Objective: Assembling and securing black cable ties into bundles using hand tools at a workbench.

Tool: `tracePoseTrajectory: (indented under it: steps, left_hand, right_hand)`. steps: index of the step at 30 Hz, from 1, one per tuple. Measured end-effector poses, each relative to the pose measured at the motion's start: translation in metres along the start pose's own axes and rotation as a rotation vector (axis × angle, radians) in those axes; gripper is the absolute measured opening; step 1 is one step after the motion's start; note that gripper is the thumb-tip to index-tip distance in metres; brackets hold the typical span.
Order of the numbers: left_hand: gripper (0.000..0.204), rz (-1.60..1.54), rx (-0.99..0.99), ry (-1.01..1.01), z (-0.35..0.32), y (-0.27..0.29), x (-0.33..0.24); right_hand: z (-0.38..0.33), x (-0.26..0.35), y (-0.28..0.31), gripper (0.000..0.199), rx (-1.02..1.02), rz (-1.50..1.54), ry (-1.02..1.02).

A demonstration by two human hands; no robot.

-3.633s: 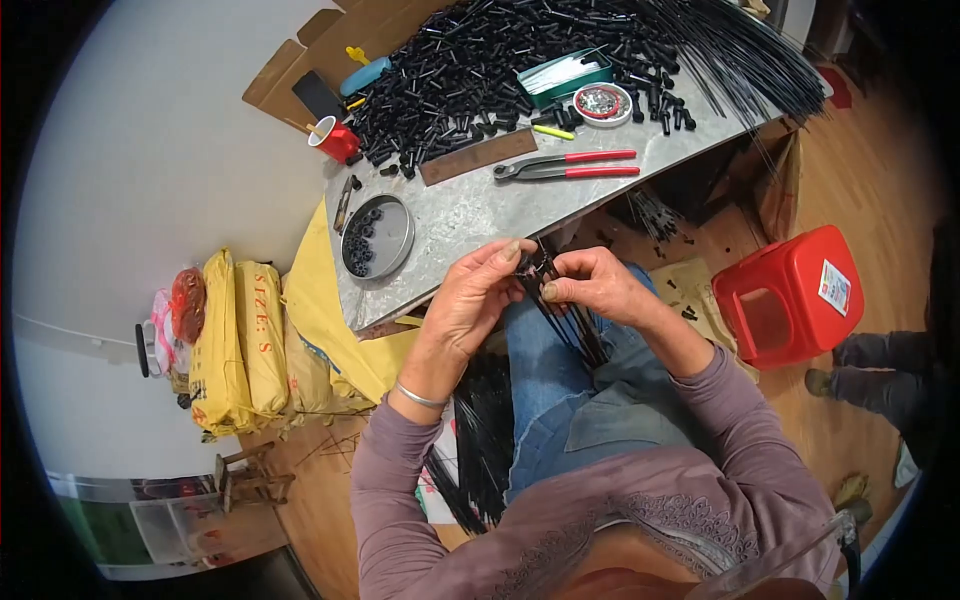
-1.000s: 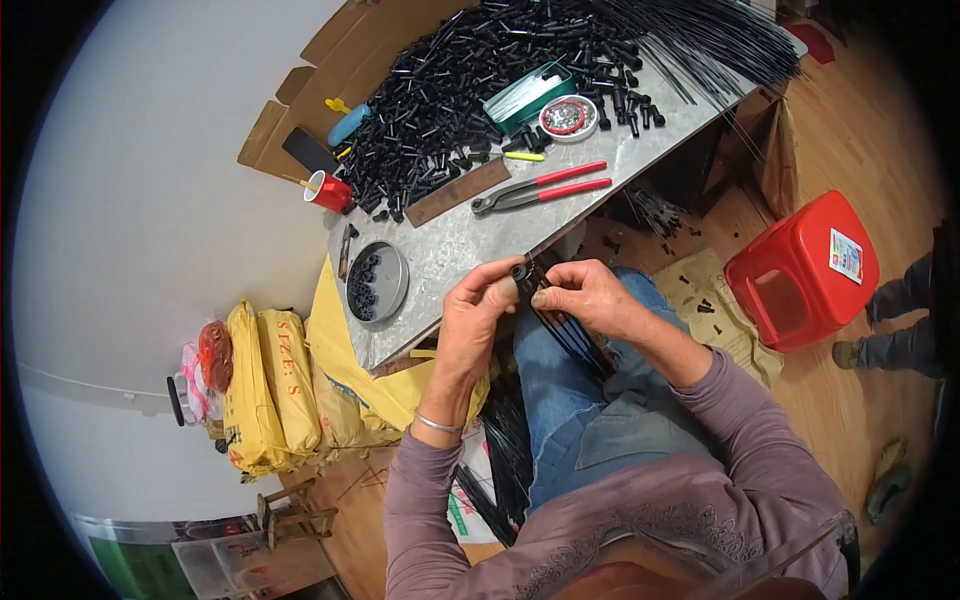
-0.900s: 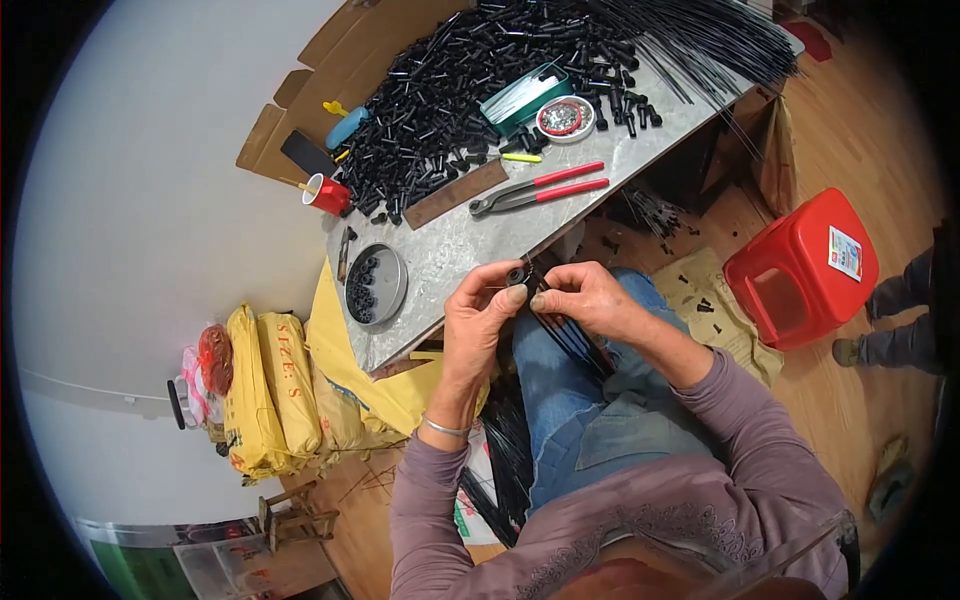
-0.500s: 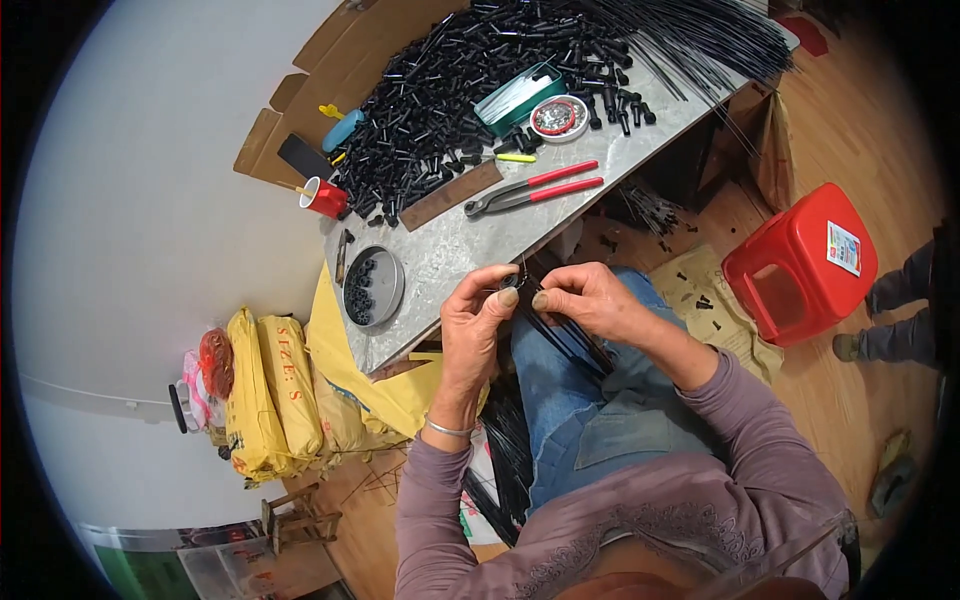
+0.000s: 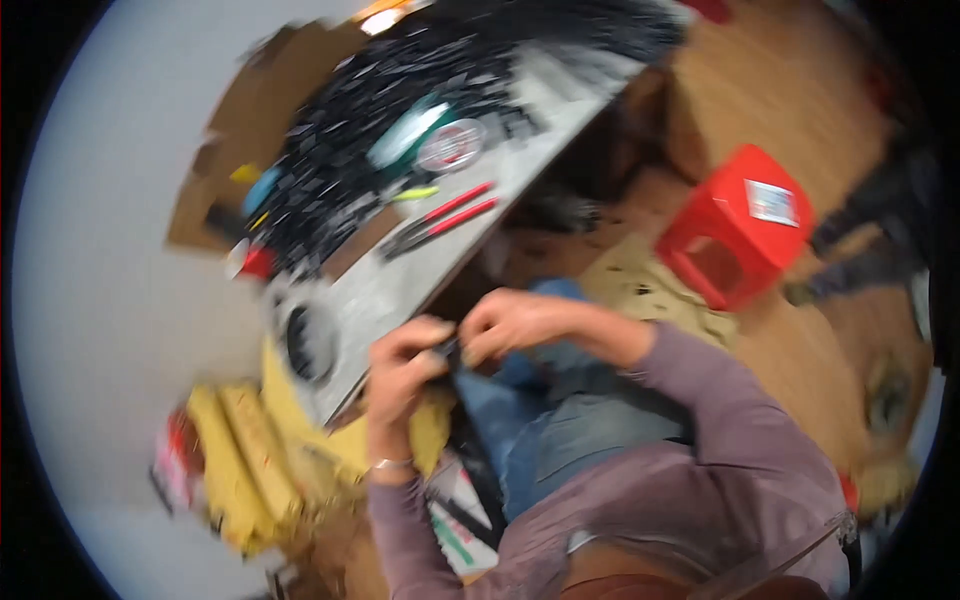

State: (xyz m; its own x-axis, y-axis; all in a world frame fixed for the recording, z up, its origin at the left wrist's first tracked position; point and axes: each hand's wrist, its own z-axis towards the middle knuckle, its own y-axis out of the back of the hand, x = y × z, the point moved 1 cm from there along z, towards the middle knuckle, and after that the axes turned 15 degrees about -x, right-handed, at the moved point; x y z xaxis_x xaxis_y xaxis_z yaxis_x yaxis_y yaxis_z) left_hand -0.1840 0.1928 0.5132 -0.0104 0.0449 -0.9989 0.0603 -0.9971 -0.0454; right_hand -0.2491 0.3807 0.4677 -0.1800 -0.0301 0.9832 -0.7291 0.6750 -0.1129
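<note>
Over my lap, beside the table's near edge, both hands work close together; motion smears the picture. My left hand [image 5: 402,368] is closed, thumb and forefinger pinching a small black part [image 5: 447,348]. Right beside it, my right hand [image 5: 515,322] is closed in a pinch as well; whatever lies between its fingertips is too blurred to make out. On the grey table [image 5: 375,298] nearby lie red-handled pincers [image 5: 437,222] and a round grey dish [image 5: 322,340] with dark pieces in it.
A heap of black parts [image 5: 340,150] covers the far tabletop, with a green box [image 5: 392,150] and a round white tub [image 5: 450,147]. A red stool [image 5: 735,235] stands at right, near another person's legs [image 5: 865,260]. Yellow sacks [image 5: 230,460] lie at left.
My head has turned, so the whole scene has shifted left in view and blurred. Both hands stay close together, still pinching; the thin black strands seen below them before are now indistinct.
</note>
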Motion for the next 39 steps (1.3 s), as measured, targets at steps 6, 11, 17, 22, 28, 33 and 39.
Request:
tracePoseTrajectory:
  steps: [6,11,17,22,28,33,39]
  left_hand:
    - [0.031,-0.151,0.222,-0.047,-0.005,0.002,0.003]
    - [0.043,-0.243,-0.42,-0.055,0.0,-0.053,0.002]
    - [0.029,-0.018,-0.636,-0.121,-0.007,-0.055,0.022]
    - [0.029,0.358,-0.738,-0.294,-0.006,-0.073,0.015]
    - [0.023,0.636,-0.74,-0.41,-0.002,-0.077,0.006]
    - [0.025,0.659,-0.767,-0.395,-0.007,-0.068,0.01]
    - [0.021,0.495,-0.741,-0.329,-0.013,-0.052,0.013]
  right_hand:
    - [-0.004,-0.006,-0.02,0.019,0.09,0.011,0.108]
    - [-0.009,-0.011,-0.004,0.035,-0.418,0.093,0.147]
    - [0.004,-0.019,-0.013,0.042,-0.639,0.081,0.274]
    - [0.001,-0.02,-0.017,0.036,-0.69,-0.024,0.276]
    - [0.001,-0.021,-0.028,0.027,-0.788,-0.082,0.357]
    - [-0.005,-0.014,-0.032,0.028,-0.745,-0.105,0.389]
    - [-0.013,-0.007,-0.026,0.029,-0.612,-0.102,0.384]
